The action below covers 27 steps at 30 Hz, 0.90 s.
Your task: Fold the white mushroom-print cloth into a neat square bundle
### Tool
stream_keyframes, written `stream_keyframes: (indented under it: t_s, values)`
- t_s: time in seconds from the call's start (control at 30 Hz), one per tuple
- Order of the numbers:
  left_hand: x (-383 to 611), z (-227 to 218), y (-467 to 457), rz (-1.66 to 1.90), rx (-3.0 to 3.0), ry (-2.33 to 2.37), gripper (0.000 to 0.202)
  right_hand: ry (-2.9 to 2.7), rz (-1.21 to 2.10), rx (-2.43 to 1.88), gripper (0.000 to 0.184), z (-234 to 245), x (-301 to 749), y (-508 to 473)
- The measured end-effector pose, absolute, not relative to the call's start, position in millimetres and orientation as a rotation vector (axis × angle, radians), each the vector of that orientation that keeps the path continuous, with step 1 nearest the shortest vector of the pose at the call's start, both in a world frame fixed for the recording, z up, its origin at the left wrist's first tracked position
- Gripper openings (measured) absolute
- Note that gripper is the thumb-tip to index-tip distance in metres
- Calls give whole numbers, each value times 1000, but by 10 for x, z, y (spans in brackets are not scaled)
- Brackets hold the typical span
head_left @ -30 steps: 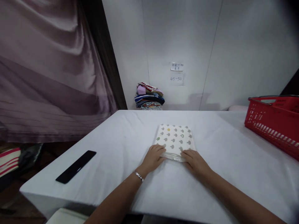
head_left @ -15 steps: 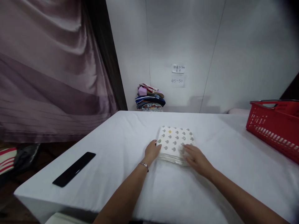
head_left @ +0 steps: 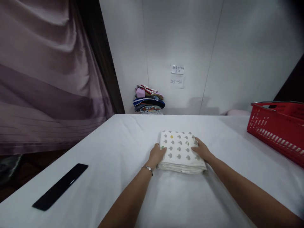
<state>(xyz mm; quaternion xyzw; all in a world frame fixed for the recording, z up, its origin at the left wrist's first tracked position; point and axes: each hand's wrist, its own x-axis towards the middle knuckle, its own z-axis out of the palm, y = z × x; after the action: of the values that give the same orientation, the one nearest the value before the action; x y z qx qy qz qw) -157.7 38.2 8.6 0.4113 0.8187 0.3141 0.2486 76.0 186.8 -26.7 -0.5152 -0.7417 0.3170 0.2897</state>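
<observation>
- Cloth (head_left: 178, 146) lies folded on tabletop (head_left: 106, 152), lower ctr of frame, btwn L hand (head_left: 157, 155) & R hand (head_left: 203, 150); no clear long axis.
- L hand part-closed, has L edge, thumb on top.
- R hand ditto, R edge; neither nearer, both touching.

Left forearm (head_left: 129, 198) and right forearm (head_left: 247, 186) extended forward, converging. Left hand (head_left: 157, 155) lay thumb uppermost, fingers largely hidden, possibly curled. Right hand (head_left: 201, 150) faced it, thumb pointing inward.

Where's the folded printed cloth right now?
In the head view, the folded printed cloth lies just right of centre on the white-covered table, between the left hand and right hand.
</observation>
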Motion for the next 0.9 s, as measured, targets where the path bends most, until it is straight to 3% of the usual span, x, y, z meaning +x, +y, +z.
stream_keyframes:
  t_s: [0.1, 0.23, 0.4, 0.63, 0.9]
  values:
    - [-1239, 21, 226, 943, 1166, 2009, 48, -2071, 766, -1375, 74, -175, 944, 2202]
    - [-960, -55, 76, 843, 1164, 1625, 57, -2401, 459, -1456, 65, 71, 1086, 2546]
    - [-1330, -23, 233, 1025, 1197, 1934, 33, -2594, -35, -1109, 51, 165, 889, 2154]
    - [-1751, -4, 651, 930, 1566, 2310, 47, -2824, 179, -1003, 58, -154, 702, 1469]
    - [-1793, -67, 958, 854, 1668, 2297, 41, -2874, 426, -1062, 61, 93, 675, 1408]
